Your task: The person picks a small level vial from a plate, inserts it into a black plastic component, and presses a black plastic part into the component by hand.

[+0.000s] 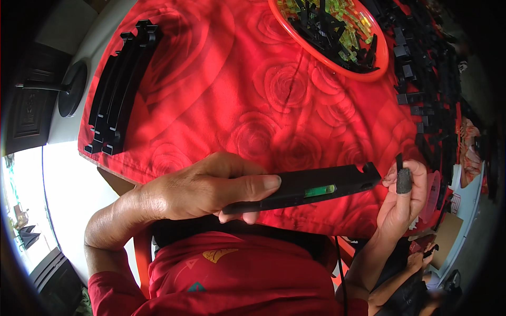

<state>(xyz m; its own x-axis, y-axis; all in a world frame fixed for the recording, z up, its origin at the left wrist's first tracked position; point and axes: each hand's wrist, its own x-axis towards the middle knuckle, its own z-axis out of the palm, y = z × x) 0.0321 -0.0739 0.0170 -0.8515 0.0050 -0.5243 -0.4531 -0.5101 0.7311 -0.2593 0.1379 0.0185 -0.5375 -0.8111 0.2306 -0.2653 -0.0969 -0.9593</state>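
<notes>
My left hand (221, 187) is closed around one end of a black spirit level (337, 179), held level above the table's near edge. A green vial (319, 191) shows in its side, and its far end has a hooked notch. Close to that notched end, my right hand (403, 203) pinches a small black strip (399, 161) that points upward. One digit of the right hand wears a dark grey wrap (404, 181). The fingers of my left hand under the level are partly hidden.
Several black level bodies (124, 89) lie side by side at the table's left. An orange-red basin (337, 66) at the back holds yellow-green vials and black pieces. Black parts (416, 95) are heaped along the right. Another person's hand (419, 260) shows at lower right.
</notes>
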